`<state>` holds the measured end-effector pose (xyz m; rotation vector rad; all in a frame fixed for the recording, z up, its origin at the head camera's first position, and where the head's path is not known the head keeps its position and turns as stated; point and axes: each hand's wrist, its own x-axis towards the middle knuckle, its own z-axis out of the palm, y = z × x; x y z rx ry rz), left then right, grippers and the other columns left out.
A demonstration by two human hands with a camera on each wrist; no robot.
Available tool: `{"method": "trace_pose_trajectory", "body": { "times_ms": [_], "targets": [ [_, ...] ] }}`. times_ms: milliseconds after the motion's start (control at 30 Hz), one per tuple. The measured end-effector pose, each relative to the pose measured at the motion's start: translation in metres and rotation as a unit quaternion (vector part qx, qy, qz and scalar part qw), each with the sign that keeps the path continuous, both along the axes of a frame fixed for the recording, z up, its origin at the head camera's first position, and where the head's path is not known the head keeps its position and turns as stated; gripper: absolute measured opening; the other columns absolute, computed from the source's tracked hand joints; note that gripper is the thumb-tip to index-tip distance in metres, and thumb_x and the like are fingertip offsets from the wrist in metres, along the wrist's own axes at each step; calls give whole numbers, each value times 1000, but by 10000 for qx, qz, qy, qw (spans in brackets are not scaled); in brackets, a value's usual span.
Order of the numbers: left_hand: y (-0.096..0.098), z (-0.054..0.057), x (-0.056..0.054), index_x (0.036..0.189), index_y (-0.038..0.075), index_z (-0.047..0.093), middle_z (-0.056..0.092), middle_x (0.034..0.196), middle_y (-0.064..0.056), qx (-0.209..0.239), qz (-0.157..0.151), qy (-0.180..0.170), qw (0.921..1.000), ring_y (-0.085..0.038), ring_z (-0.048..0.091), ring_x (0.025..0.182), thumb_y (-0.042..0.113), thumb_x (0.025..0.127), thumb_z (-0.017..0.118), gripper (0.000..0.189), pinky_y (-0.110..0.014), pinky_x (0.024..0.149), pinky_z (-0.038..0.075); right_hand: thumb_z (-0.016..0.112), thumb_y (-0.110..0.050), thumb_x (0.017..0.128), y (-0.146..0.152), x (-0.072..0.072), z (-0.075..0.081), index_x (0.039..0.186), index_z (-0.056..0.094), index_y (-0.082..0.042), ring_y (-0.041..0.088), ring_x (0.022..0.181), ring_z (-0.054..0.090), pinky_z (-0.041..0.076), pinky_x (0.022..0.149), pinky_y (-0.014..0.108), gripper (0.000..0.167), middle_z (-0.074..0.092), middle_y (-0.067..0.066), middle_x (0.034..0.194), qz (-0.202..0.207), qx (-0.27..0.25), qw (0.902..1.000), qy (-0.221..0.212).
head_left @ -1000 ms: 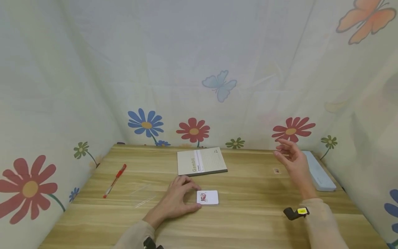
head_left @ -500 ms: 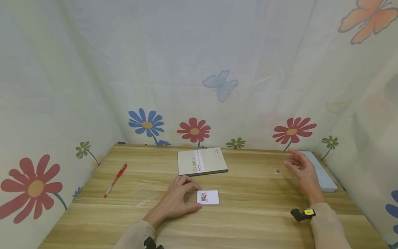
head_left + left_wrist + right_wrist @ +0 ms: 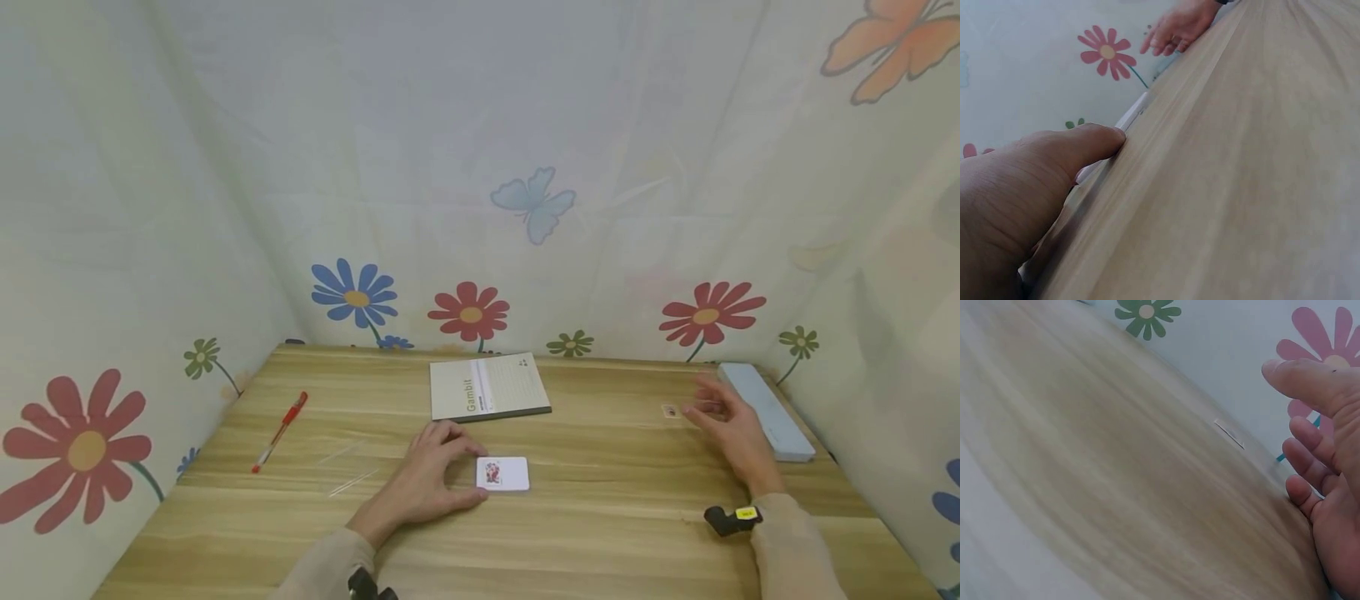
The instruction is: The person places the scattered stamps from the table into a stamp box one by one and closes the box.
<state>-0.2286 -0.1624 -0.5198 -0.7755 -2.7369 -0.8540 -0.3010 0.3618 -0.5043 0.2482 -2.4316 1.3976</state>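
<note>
A small white card (image 3: pixel 513 473) with rounded corners and a reddish picture near its left end lies in the middle of the table. My left hand (image 3: pixel 427 477) holds it by the left end, thumb at the near corner and index finger at the far one. In the left wrist view the thumb (image 3: pixel 1094 145) covers part of the card. To the right, my right hand (image 3: pixel 733 429) is low over the table, fingers loosely bent and nothing between them. Just left of its fingertips lies a tiny stamp-like square (image 3: pixel 671 412), also visible as a thin sliver (image 3: pixel 1230 434) in the right wrist view.
A notebook (image 3: pixel 491 387) marked "Gambit" lies at the back middle. On the left are a red pen (image 3: pixel 280 433) and a transparent sheet (image 3: pixel 347 462). A light blue case (image 3: pixel 768 414) stands by the right edge, beyond my right hand. Flower-printed cloth walls surround the table.
My right hand has moved right and then lowered toward the table, close beside the small square. My left hand stays at the card, which has not moved.
</note>
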Motion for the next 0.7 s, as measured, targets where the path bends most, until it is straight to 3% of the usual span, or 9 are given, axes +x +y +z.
{"method": "trace_pose_trajectory", "body": {
  "times_ms": [133,233,433,533,700],
  "targets": [
    [0,0,0,127,36,77,56,133,7,11,-15,-24,10000,-19,46,129,63,85,90,52,-54,112,38,81,-10,102,-1,-2,-3,155,56,5,1,105,63,47,87,9,60,66,25,130,108,407,9991,-19],
    [0,1,0,127,36,76,56,133,6,10,-36,1,10000,-19,46,128,63,85,90,51,-54,112,39,83,-12,101,-2,-3,-4,151,60,5,6,103,65,47,86,10,57,69,29,129,168,744,9971,-65],
    [-1,2,0,126,37,76,57,133,6,16,-62,50,10000,-19,47,128,62,85,90,50,-55,111,39,85,-17,100,-4,-4,-4,146,66,3,35,117,66,45,91,14,54,69,28,134,250,1230,9920,-126],
    [-1,0,0,126,37,76,57,133,6,18,-43,15,10000,-19,47,129,63,85,90,50,-55,112,39,84,-14,100,-5,-5,-5,143,68,5,43,118,65,47,95,26,50,67,28,131,279,1545,9876,29],
    [-1,0,0,126,37,76,57,133,6,31,-33,-34,10000,-19,47,129,63,85,90,50,-56,113,38,82,-16,102,-9,-4,-4,139,71,6,46,118,60,47,98,53,45,62,29,128,257,1959,9803,28]
  ]
}}
